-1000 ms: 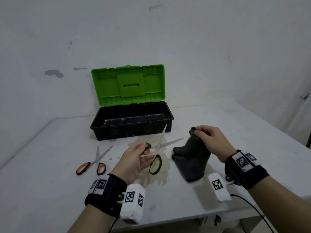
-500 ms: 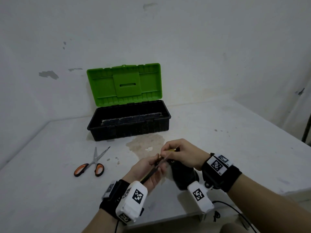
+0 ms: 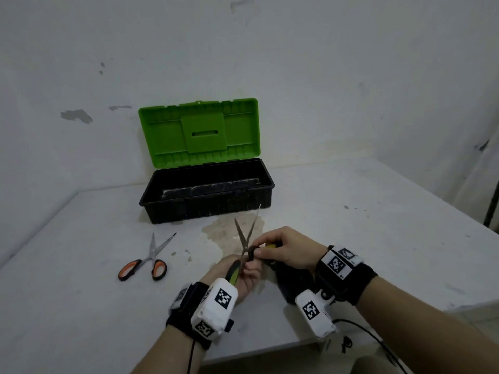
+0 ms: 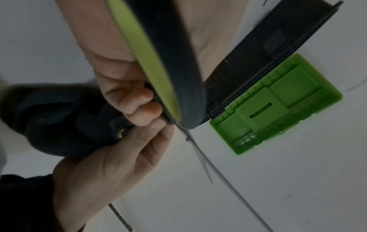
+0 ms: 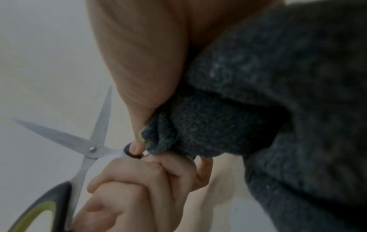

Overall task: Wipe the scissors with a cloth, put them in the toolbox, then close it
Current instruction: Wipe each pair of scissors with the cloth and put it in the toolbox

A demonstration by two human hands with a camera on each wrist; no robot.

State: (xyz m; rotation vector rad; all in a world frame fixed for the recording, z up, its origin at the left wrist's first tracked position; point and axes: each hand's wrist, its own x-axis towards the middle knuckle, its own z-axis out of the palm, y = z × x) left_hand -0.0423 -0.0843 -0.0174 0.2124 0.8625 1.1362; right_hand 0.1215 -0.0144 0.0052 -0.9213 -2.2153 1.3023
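The white table [image 3: 351,211] carries everything, and from where I stand the toolbox [image 3: 205,206] sits at twelve o'clock, black tub open, green lid [image 3: 199,133] propped upright against the wall. At nine o'clock from the hands lies a second pair, the orange-handled scissors [image 3: 147,261], blades parted, well apart from the work.

At the near edge, around six o'clock, the dark cloth [image 3: 290,282] hangs bunched from the right hand [image 3: 286,252], whose fingers pinch a fold of it against one handle loop. The left hand [image 3: 243,276] curls tightly round the other loop of the green-handled scissors [image 3: 247,238], which point up toward twelve with the blades spread in a narrow V.

The trouble I foresee is those open blades. If the cloth slides up past the pivot while the V stays parted, an edge could catch the fabric or nick a fingertip behind it. The right hand's grip is only a pinch on cloth over plastic, so a tug could pull the loop free and snap the blades shut. The upright lid could also drop if the tub is bumped during placing.
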